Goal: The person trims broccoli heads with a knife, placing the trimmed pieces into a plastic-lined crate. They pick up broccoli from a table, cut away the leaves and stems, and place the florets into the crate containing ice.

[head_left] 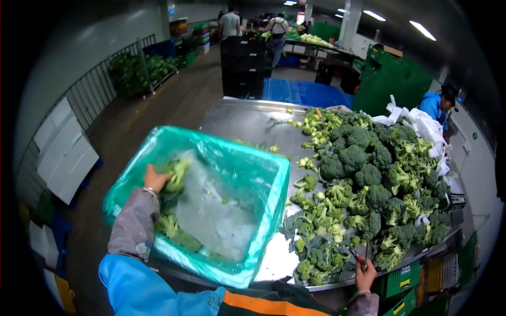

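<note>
My left hand [155, 179] is closed around a broccoli piece [179, 176] inside the left part of a crate [279, 181] lined with green plastic film. More broccoli [182, 239] lies below that hand, along the crate's near left side. At the table's near edge, my right hand [365, 275] grips a small red-and-dark-handled tool [360, 259]; its working end is hard to make out among the greens. Beyond this hand spreads a large heap of broccoli heads [354, 158], with cut florets and pieces [319, 231] along its left side.
The metal table [232, 116] carries the crate and the heap. White plastic bags [421, 129] lie at the heap's far right. Black stacked crates [242, 68] and a blue pallet [305, 92] stand beyond. A person in blue [435, 105] is at the right; two others are farther back.
</note>
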